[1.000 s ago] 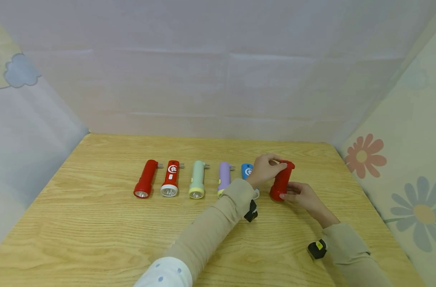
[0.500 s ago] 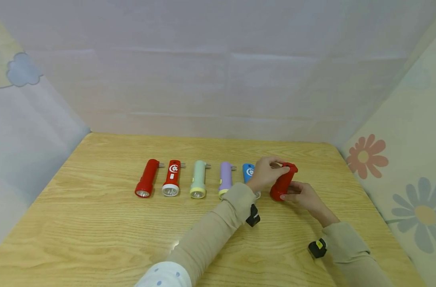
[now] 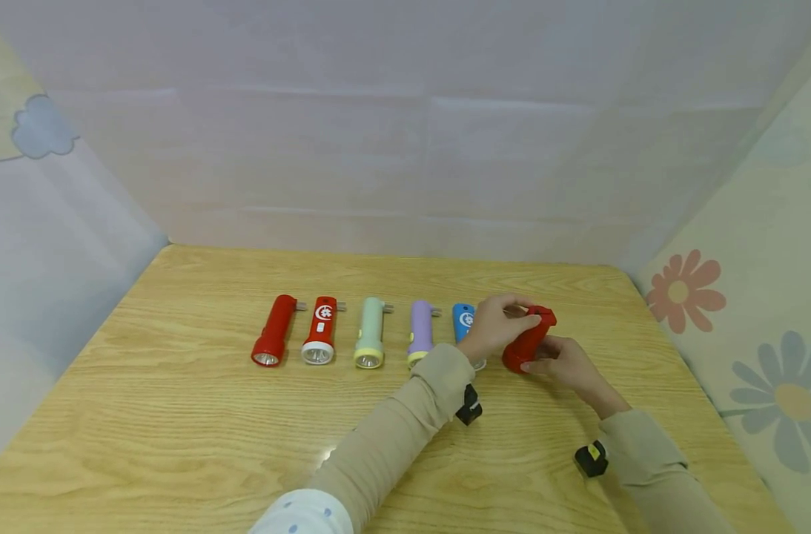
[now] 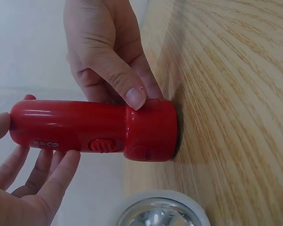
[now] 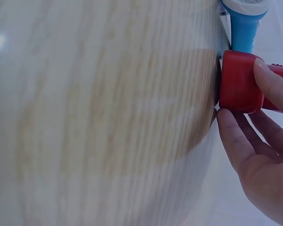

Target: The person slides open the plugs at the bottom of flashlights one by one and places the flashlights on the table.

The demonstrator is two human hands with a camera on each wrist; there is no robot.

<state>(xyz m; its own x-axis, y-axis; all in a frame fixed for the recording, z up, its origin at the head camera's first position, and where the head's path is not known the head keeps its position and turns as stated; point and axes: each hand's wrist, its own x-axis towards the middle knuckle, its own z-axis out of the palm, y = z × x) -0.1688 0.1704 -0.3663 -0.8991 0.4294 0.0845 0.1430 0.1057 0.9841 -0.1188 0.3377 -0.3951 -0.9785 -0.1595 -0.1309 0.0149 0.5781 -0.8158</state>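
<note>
A plain red flashlight (image 3: 529, 343) stands lens-end down at the wooden table, its tail leaning to the right in the head view. My left hand (image 3: 497, 323) pinches the tail end between thumb and fingers. Lower down, my right hand (image 3: 568, 363) grips the wide head with its thumb on the near side. The left wrist view shows the slide switch (image 4: 103, 145) on the red body, facing my left fingers (image 4: 61, 174). Just left of it lies a blue flashlight (image 3: 463, 317) with a white rim (image 4: 127, 207), partly covered by my left hand.
Several more flashlights lie in a row, lenses toward me: purple (image 3: 420, 326), mint green (image 3: 371, 330), red with a white rim (image 3: 322, 326) and plain red (image 3: 275, 330). Most show plug prongs pointing right. The wooden table (image 3: 179, 430) meets a pale cloth backdrop (image 3: 405, 178) behind.
The red flashlight's tail has tipped further to the right and slightly down, my left hand following it. My right hand stays at the head end.
</note>
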